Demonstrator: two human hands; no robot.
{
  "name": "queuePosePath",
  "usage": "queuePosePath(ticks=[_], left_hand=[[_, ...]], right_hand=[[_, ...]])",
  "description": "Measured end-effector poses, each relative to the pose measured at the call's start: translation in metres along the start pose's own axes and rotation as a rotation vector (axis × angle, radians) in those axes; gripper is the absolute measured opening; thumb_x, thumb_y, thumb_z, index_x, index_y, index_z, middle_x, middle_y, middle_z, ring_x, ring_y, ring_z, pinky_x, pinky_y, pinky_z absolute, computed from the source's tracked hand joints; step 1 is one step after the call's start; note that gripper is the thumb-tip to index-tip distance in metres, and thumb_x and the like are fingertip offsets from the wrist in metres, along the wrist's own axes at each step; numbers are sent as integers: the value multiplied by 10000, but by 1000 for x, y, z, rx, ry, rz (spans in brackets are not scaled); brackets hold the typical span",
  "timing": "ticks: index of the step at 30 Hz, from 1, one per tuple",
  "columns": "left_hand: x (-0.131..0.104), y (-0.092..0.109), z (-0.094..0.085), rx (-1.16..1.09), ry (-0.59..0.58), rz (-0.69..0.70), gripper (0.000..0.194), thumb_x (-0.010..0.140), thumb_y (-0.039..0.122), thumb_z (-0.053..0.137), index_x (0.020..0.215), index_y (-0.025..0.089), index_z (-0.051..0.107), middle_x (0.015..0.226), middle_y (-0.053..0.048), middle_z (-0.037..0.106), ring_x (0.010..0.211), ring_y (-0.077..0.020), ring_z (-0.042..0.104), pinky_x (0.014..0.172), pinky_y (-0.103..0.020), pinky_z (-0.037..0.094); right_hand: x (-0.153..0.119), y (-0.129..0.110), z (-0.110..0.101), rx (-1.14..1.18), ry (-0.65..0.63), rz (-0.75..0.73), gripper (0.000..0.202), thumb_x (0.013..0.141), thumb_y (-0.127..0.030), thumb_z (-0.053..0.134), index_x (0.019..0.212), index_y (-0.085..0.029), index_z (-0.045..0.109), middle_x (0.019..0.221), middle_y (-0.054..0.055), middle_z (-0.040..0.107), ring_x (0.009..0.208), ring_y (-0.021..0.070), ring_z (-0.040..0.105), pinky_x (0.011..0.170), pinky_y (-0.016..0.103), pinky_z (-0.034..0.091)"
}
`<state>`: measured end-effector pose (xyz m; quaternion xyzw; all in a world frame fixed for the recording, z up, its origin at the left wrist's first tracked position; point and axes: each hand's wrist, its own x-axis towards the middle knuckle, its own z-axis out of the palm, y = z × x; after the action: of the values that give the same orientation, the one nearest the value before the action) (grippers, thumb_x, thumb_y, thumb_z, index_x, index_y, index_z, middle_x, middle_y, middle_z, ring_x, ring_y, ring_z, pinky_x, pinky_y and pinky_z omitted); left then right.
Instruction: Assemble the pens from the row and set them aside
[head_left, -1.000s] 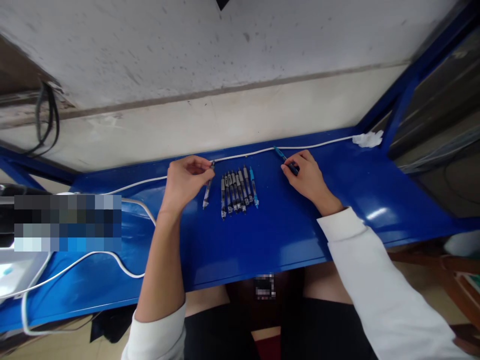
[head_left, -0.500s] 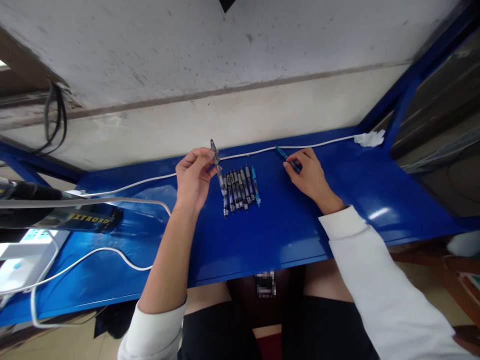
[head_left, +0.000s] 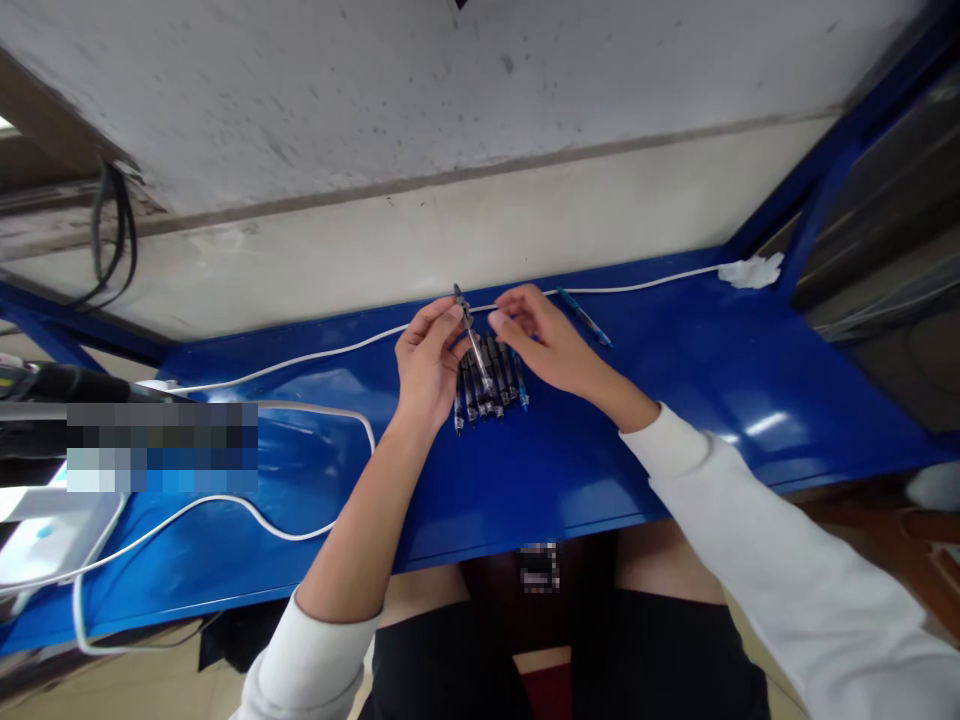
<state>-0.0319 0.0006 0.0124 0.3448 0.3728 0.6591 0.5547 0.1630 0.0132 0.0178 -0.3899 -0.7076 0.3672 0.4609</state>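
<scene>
Between the thumb and fingers of my left hand [head_left: 429, 365] is a clear pen with a dark grip [head_left: 476, 345], tilted over the row. My right hand [head_left: 547, 340] is just right of that pen, fingers curled and apart, nothing seen in them. Below both hands, several black pens [head_left: 499, 385] lie side by side on the blue table [head_left: 525, 480], with one blue pen [head_left: 523, 385] at the row's right end. Another blue pen [head_left: 585, 318] lies alone behind my right hand.
A white cable [head_left: 322, 353] runs along the back of the table to a crumpled white tissue [head_left: 752, 271]. At the left are a dark cylindrical object [head_left: 75, 385], a white power strip [head_left: 52, 535] and looping cables. A wall rises behind.
My right hand has let go of the blue pen at the back and moved left. My left hand has shifted right with its pen, over the row.
</scene>
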Motion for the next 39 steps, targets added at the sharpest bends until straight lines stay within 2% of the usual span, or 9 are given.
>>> queuePosePath(ticks=[2,4,8,15,21,27,33,39], left_hand=[[0,-3,-1,-10,9,35,182,876,318,935,1006,269,817,1103,-35,829,1021,-175,786,946,-313,668],[1,-5,-3,-23,37,64,122,890,297,916,947,260,814,1056,-25,811,992,-164,778,953,-305,666],[2,-5,-4,31,49,104,106,904,296,905,918,254,809,1005,-20,788,879,-162,752,880,-317,678],[-2,-8,4,39,57,107,168,840,294,968,919,262,823,949,-14,773,901,-174,745,818,-297,678],[-4,-11,2,52,36,96,190,859,277,965,980,278,819,953,-3,765,940,-178,767,862,-309,682],[-3,-12,-1,79,36,92,236,873,299,967,1063,300,826,1046,-13,791,1031,-202,792,844,-300,675],[-5,-9,1,58,31,86,250,832,285,992,974,273,787,932,5,750,929,-177,764,839,-295,683],[-6,-8,3,85,38,90,214,844,291,968,981,281,803,953,-12,767,972,-204,771,878,-331,692]], right_hand=[[14,-1,17,22,-105,-22,540,1036,-756,717,1261,-278,607,1194,81,781,1027,248,760,947,435,617],[22,0,32,67,-156,-57,521,1046,-755,701,1221,-276,595,1221,86,775,1087,257,756,997,450,606],[22,5,49,167,-106,-26,491,1085,-771,622,1145,-286,571,1204,78,750,1142,261,729,969,432,606],[7,9,40,16,-58,-98,432,1146,-704,561,1163,-273,592,1157,69,736,1068,246,697,962,416,551],[7,13,35,-69,-72,-126,315,1177,-594,554,1181,-282,604,1136,62,754,982,235,686,916,414,547],[6,16,36,-87,-67,-183,293,1191,-569,523,1201,-289,611,1179,79,759,987,251,694,930,445,571],[5,16,35,-88,-61,-231,263,1208,-519,504,1197,-277,607,1156,81,735,1008,246,692,959,428,567],[6,17,35,-114,-63,-243,296,1216,-547,458,1183,-293,606,1165,88,735,1053,265,692,983,449,574]])
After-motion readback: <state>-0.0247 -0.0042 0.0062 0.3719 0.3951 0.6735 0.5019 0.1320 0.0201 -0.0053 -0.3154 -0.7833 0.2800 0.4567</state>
